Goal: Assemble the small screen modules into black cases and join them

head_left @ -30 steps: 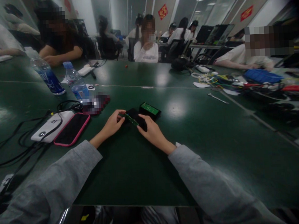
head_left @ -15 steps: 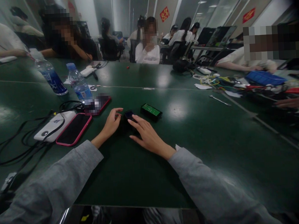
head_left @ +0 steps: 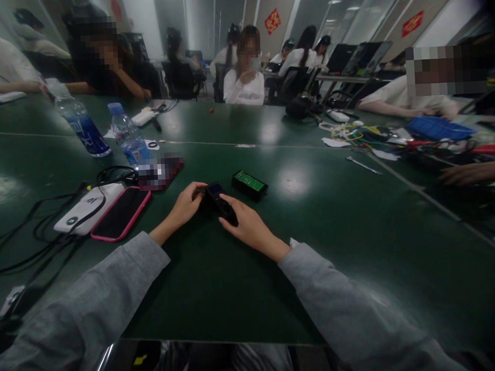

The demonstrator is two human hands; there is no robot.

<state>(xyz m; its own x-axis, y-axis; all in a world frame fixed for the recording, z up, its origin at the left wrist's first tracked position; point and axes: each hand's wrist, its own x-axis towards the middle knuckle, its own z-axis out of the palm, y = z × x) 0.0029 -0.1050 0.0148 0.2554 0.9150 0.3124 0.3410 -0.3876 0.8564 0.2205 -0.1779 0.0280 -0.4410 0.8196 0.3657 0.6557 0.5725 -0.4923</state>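
A black handheld device with a small dark screen (head_left: 221, 203) lies at a slant between my hands, just above or on the green table (head_left: 219, 286). My left hand (head_left: 187, 204) has its fingers curled against the upper left end of the device. Along the device's right side, my right hand (head_left: 249, 224) is closed on it, thumb at the lower end and fingers near the middle. A black box with a lit green face (head_left: 249, 184) sits just beyond my right hand, apart from it. The device's underside is hidden.
On the left are a pink-cased phone (head_left: 122, 214), a white power bank (head_left: 89, 210), cables, a second phone (head_left: 170, 173) and two water bottles, one with a blue cap (head_left: 129, 139). A wrench (head_left: 363, 165), tangled wires and a blue tray (head_left: 441, 128) lie right. Other people sit around.
My left fingers have closed in to touch the device's upper end. My right hand has shifted from lying over the device to gripping its right side, uncovering more of it.
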